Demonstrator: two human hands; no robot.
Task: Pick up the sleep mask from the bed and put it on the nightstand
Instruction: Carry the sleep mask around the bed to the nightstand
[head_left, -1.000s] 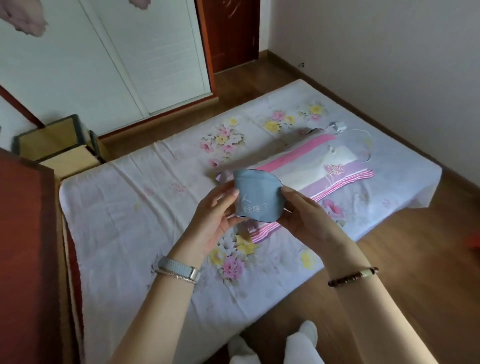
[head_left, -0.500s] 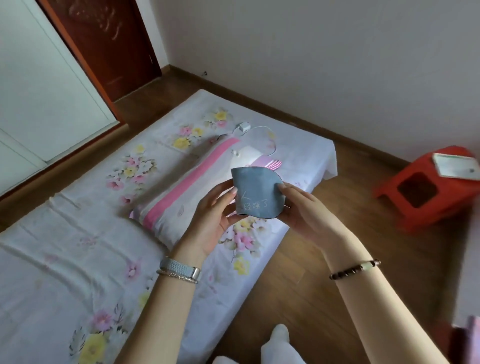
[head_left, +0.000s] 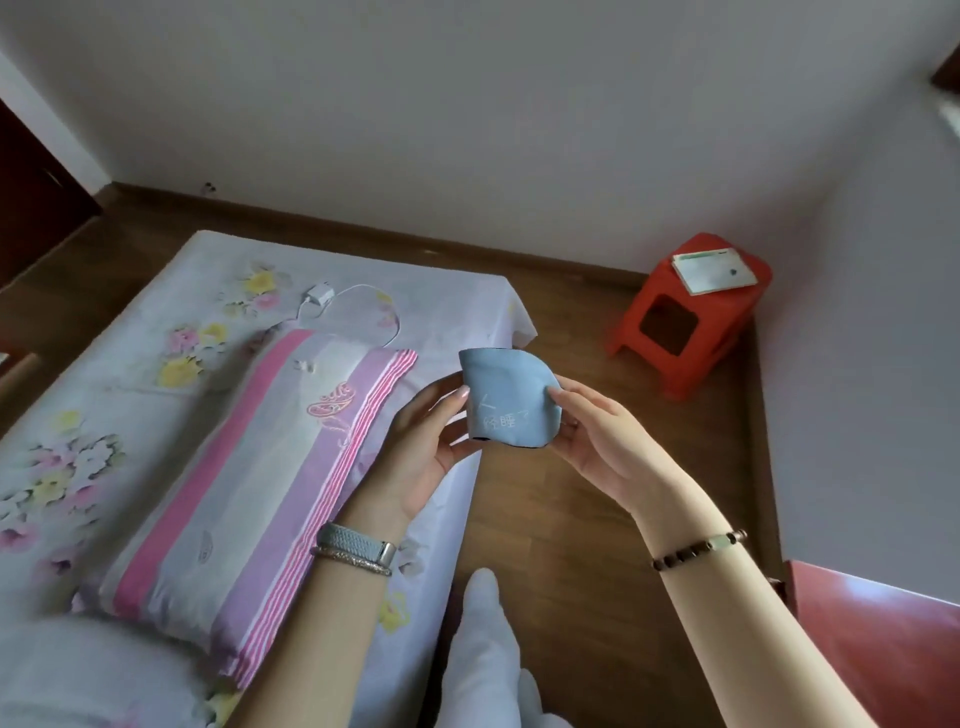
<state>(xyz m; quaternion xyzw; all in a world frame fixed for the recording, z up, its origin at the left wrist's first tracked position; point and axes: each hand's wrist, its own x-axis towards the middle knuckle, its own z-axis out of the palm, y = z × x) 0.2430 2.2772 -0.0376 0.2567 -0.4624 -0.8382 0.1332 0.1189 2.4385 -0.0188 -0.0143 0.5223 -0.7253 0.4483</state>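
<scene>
Head view: you've got the sleep mask (head_left: 506, 397) pinched between both hands, up in the air over the bed's edge and the wood floor. Left hand (head_left: 427, 453) grips its left edge, thumb on the front; right hand (head_left: 597, 441) grips the right edge with fingertips (head_left: 557, 393) on the fabric. Mask is soft pale-blue cloth, folded to a rounded leaf shape, white printed characters on the face, dark trim along the bottom edge.

Bed (head_left: 441, 291) carries a thin floral-print sheet, slightly wrinkled. Pillow (head_left: 249, 467) lies on it left of your hands: plump rectangle, grey centre panel, pink and lilac stripes, embroidered pink motif. White charger with cable (head_left: 332, 304) loops on the sheet beyond the pillow.

Red plastic stool (head_left: 691, 317), boxy with a square cutout in its side, stands on the floor near the wall, well apart from the mask; a flat white card (head_left: 714, 270) sits on top. Woven metal band on your left wrist, beaded bracelet on the right.
</scene>
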